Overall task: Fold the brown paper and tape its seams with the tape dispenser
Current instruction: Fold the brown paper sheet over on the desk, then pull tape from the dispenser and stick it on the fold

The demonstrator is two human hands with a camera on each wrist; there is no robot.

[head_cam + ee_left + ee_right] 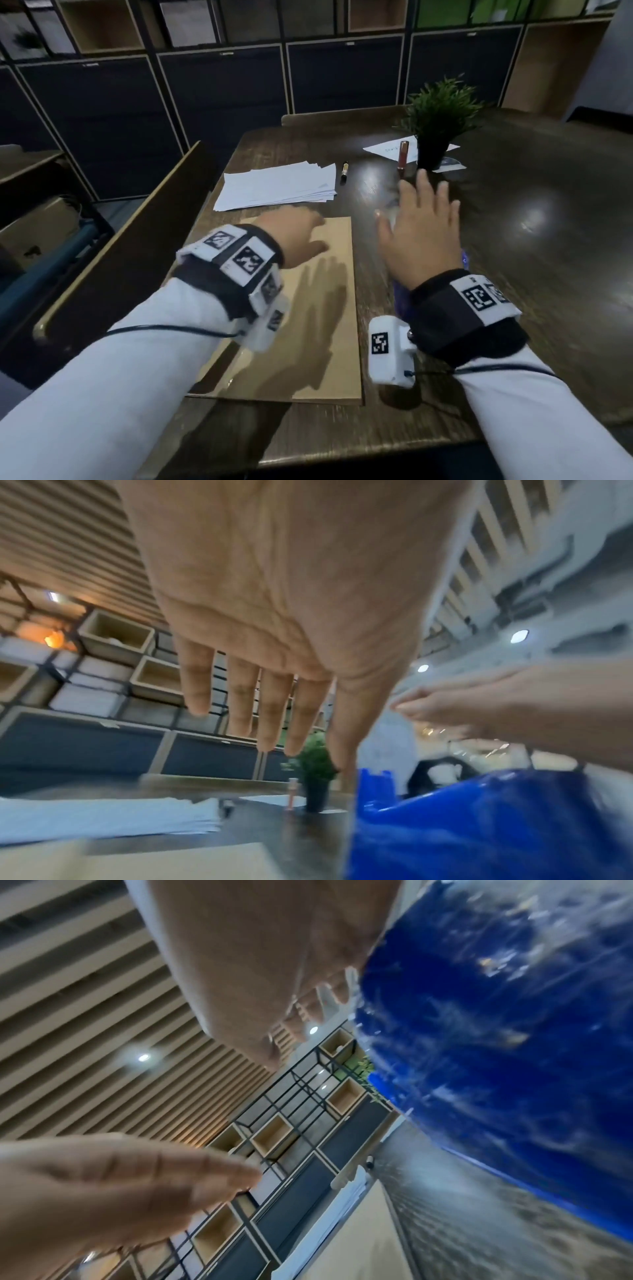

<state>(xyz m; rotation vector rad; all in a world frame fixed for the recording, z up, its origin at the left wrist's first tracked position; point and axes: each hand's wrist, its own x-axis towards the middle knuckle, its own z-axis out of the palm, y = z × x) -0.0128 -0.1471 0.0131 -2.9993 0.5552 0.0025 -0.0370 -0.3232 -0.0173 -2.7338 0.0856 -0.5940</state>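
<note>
The folded brown paper point(315, 329) lies flat on the dark wooden table point(548, 240), near its front left. My left hand point(298, 240) hovers low over the paper's far left corner, and the left wrist view shows its fingers point(270, 710) straight and holding nothing. The blue tape dispenser point(400, 298) stands just right of the paper, mostly hidden under my right hand point(421, 219). That hand is spread flat above it, fingers apart, not curled round it. Blue plastic of the tape dispenser point(496, 1042) fills the right wrist view beside the palm. Whether the palm touches it I cannot tell.
A stack of white sheets point(277, 186) lies beyond the brown paper, with a dark pen point(344, 173) to its right. A potted plant point(435, 137) and a reddish tube point(403, 154) stand further back. A wooden bench back point(130, 246) runs along the table's left edge.
</note>
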